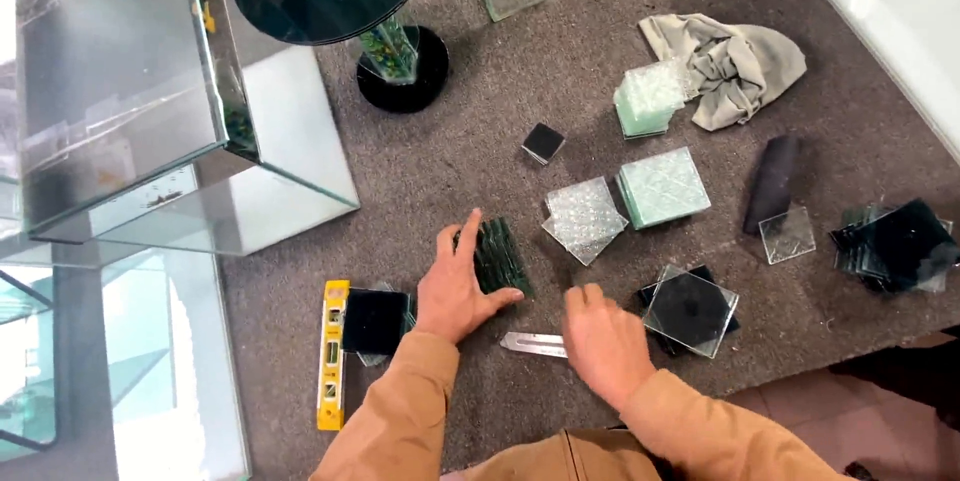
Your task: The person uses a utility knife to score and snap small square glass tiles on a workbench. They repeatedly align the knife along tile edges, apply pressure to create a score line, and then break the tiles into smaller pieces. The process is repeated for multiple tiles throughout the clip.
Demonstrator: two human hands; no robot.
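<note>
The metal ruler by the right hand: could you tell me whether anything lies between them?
Nothing visible does: the right hand already rests over one end of the metal ruler on the carpet.

Glass squares (664, 187) on grey carpet (560, 81)

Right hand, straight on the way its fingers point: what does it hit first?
The right hand points up and slightly left. First in that line looks to be the stack of textured clear glass squares, with bare carpet between them. Hedge: the exact finger direction is blurred.
</note>
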